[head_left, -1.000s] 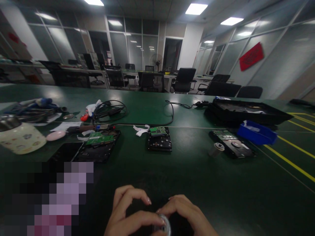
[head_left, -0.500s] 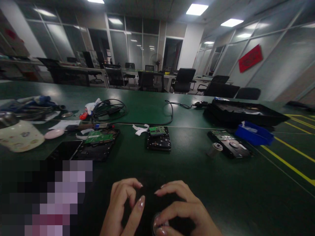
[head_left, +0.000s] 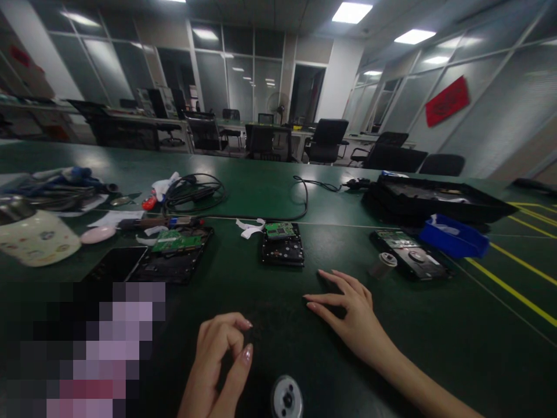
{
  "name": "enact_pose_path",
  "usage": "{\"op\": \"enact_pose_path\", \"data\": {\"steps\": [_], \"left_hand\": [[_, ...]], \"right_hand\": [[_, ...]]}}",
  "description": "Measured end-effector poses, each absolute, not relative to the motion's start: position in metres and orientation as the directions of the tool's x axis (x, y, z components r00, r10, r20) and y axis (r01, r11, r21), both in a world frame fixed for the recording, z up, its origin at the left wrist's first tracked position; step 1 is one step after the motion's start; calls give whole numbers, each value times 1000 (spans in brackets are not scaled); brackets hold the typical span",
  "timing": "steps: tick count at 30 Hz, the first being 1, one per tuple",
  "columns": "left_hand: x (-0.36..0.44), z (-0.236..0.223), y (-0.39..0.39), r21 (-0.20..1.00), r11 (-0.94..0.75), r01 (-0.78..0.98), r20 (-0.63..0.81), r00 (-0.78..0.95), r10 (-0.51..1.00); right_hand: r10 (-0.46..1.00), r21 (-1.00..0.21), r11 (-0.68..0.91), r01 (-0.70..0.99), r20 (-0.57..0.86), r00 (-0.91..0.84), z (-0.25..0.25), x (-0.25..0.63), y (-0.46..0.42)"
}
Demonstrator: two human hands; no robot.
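Note:
My left hand [head_left: 221,360] hovers low at centre-left, fingers curled, with a gap between thumb and index finger and nothing visible in it. My right hand [head_left: 352,310] reaches forward over the table. Its thumb and index fingertips meet in a pinch, while the other fingers stretch out; whatever may be between the tips is too small to make out. A round silver part with dark holes [head_left: 287,397] is at the bottom edge, right of my left hand. Ahead lies a small black hard drive [head_left: 282,252] with a green circuit board [head_left: 279,231] on it.
On the right are a metal cylinder [head_left: 383,265], another hard drive [head_left: 413,255], a blue bin [head_left: 455,237] and a black tray [head_left: 444,200]. To the left lie a larger drive [head_left: 174,267], a phone [head_left: 115,264], a screwdriver [head_left: 148,222], a cream cup [head_left: 39,238] and coiled cable [head_left: 194,194].
My right hand has left the round silver part and moved forward and right, its thumb and index tips now together. The part is uncovered. My left hand has barely moved.

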State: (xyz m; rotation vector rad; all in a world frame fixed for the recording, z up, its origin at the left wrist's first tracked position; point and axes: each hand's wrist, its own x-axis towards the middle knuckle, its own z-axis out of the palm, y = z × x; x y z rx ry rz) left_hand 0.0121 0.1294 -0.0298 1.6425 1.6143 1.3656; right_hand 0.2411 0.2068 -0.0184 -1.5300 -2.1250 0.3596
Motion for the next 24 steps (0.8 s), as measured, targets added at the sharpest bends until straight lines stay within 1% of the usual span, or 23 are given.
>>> {"op": "enact_pose_path", "data": {"steps": [3,5,8,10,14,18,20,21,24], "left_hand": [[12,-29,130,851,-204,484,327,-185,927],[11,-28,129,850,-199,487,321,-180,930],[8,-28,129,845,-204,494,305,-132,943],[5,-28,129,844,-198,499,289,-111,951],[4,-28,129,846,-206,492,280,-81,957],[4,-29,129,858,-218,464,302,-115,946],[4,-28,129,843,-281,459,356,-85,930],[4,-28,129,824,-331,460,394,-45,918],[4,-26,127,759,-433,486,463,66,884]], "right_hand": [[921,-615,385,688,306,-242,0,230,191],[888,-670,459,584,337,-311,13,221,176],[783,-641,602,477,354,-512,23,210,157],[737,-615,643,456,337,-585,24,206,151],[756,-636,612,470,295,-585,19,204,150],[776,-719,550,424,252,-579,9,203,151],[775,-763,523,379,241,-585,2,204,150],[776,-780,510,363,235,-586,-1,204,149],[807,-806,452,381,188,-560,-10,205,146]]}}
